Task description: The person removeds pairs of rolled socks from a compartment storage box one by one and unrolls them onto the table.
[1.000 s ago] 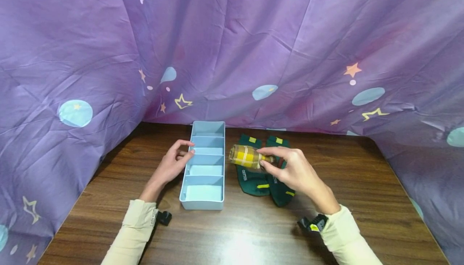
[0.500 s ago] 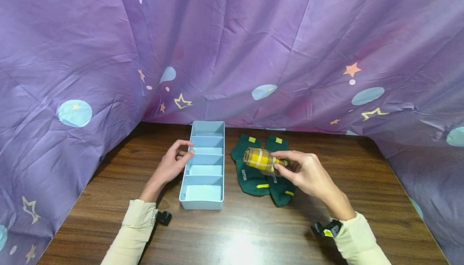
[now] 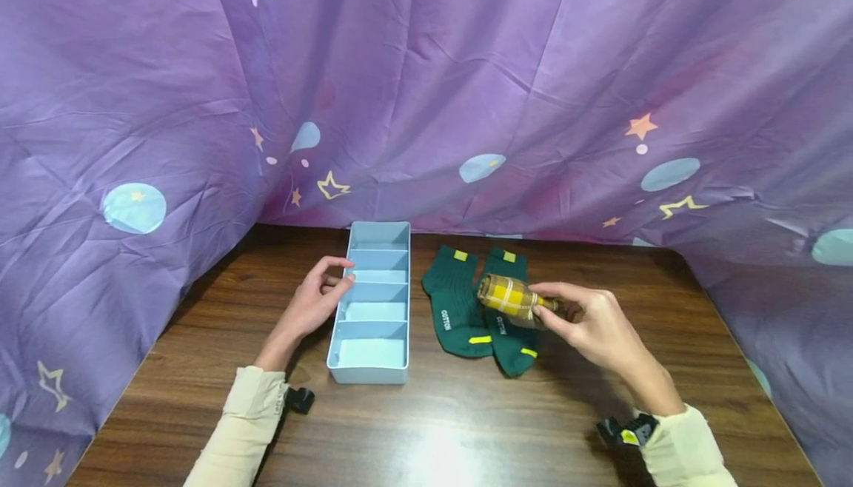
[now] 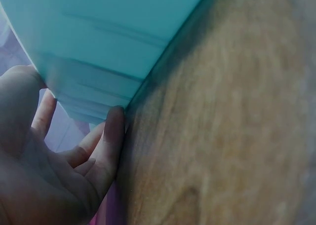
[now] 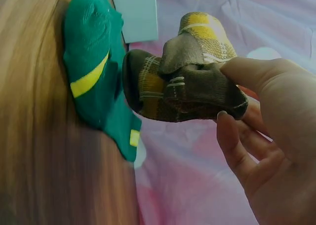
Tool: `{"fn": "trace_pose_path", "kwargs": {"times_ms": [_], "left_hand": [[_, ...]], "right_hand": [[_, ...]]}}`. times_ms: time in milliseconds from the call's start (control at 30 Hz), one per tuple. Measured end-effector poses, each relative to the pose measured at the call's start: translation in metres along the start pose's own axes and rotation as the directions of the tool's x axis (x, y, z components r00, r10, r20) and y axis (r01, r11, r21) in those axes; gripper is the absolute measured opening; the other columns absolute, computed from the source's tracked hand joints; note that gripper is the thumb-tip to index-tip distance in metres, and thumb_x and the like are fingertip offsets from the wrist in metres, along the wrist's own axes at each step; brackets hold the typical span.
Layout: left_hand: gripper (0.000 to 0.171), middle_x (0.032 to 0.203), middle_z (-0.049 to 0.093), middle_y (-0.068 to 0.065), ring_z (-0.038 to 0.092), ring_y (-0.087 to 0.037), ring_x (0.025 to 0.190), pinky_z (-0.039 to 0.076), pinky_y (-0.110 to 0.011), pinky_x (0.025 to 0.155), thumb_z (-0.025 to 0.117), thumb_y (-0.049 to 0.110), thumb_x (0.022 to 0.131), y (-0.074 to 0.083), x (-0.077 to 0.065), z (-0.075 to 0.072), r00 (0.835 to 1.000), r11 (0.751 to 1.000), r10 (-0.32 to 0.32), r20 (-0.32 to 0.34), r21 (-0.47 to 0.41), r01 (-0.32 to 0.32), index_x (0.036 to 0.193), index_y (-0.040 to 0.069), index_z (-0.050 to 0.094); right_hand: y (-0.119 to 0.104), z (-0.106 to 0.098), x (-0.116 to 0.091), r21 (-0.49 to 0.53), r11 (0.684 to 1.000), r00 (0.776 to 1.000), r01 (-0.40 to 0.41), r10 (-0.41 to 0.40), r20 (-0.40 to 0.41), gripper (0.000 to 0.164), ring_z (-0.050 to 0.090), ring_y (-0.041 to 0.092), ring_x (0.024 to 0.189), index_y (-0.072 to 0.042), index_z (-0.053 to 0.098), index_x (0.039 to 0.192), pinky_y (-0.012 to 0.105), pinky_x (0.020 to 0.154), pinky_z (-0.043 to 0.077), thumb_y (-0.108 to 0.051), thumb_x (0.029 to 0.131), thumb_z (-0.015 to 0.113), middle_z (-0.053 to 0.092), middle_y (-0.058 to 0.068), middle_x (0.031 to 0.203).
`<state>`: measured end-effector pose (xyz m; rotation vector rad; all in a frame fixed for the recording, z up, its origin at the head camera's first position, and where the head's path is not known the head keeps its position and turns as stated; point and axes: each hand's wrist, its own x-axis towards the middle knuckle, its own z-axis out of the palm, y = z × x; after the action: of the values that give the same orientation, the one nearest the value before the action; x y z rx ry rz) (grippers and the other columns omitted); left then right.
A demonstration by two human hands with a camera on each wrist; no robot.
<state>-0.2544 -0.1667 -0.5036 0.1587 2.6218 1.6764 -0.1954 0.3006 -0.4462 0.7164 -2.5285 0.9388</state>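
Plaid sock bundle (image 3: 508,297) shifted right, pinched by right hand (image 3: 600,330); loose left hand (image 3: 309,305) touches four-compartment blue box (image 3: 369,375), floors showing.

Smooth plastic box (image 3: 368,375); knitted cloth bundle (image 3: 509,297); glossy wood-look table (image 3: 440,446).

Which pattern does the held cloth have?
The cloth shows brown and yellow plaid, best in the right wrist view.

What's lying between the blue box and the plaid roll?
In the head view, a bare strip of table, then the nearer green sock, lie between the blue box and the plaid roll. There, the roll overlaps the farther sock.
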Motion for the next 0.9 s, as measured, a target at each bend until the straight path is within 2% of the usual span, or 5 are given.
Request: {"fn": "trace_pose_path", "kwargs": {"times_ms": [200, 467, 733, 900], "left_hand": [[0.035, 0.125, 0.076, -0.022, 0.073, -0.028, 0.103, 0.057, -0.033, 0.085, 0.065, 0.034, 0.109, 0.002, 0.000, -0.001, 1.000, 1.000, 0.002, 0.000, 0.000, -0.002, 0.140, 0.021, 0.060], [0.036, 0.126, 0.075, -0.022, 0.072, -0.027, 0.102, 0.056, -0.031, 0.084, 0.064, 0.034, 0.109, 0.001, -0.001, -0.001, 1.000, 1.000, 0.014, 0.004, -0.002, -0.014, 0.142, 0.018, 0.060], [0.036, 0.123, 0.076, -0.022, 0.072, -0.026, 0.100, 0.056, -0.034, 0.084, 0.065, 0.035, 0.109, 0.002, -0.001, 0.001, 1.000, 1.000, -0.007, 0.005, -0.005, 0.007, 0.141, 0.021, 0.060], [0.036, 0.122, 0.077, -0.021, 0.073, -0.026, 0.100, 0.056, -0.033, 0.083, 0.065, 0.037, 0.108, 0.002, -0.002, 0.000, 1.000, 0.999, -0.008, -0.003, 0.031, 0.008, 0.141, 0.022, 0.061]], "right_hand": [[0.009, -0.008, -0.010, -0.039, 0.999, 1.000, 0.004, -0.005, -0.018, 0.039, 0.061, -0.002, 0.061, -0.020, 0.082, 0.119, 0.014, 0.056, 0.050, -0.002, 0.085, 0.090, 0.082, -0.004, 0.098], [0.018, -0.020, -0.023, -0.043, 0.998, 0.998, -0.051, 0.050, -0.023, 0.038, 0.061, -0.002, 0.059, -0.018, 0.081, 0.119, 0.015, 0.055, 0.051, -0.001, 0.086, 0.089, 0.081, -0.003, 0.089], [0.023, -0.030, -0.029, -0.047, 0.997, 0.998, -0.056, 0.055, -0.029, 0.038, 0.061, -0.002, 0.057, -0.019, 0.082, 0.118, 0.015, 0.054, 0.050, -0.001, 0.085, 0.089, 0.082, -0.002, 0.094], [0.024, -0.037, -0.033, -0.059, 0.996, 0.997, -0.073, 0.072, -0.022, 0.036, 0.060, -0.001, 0.056, -0.019, 0.082, 0.118, 0.016, 0.054, 0.050, -0.003, 0.087, 0.089, 0.083, -0.001, 0.095]]}}
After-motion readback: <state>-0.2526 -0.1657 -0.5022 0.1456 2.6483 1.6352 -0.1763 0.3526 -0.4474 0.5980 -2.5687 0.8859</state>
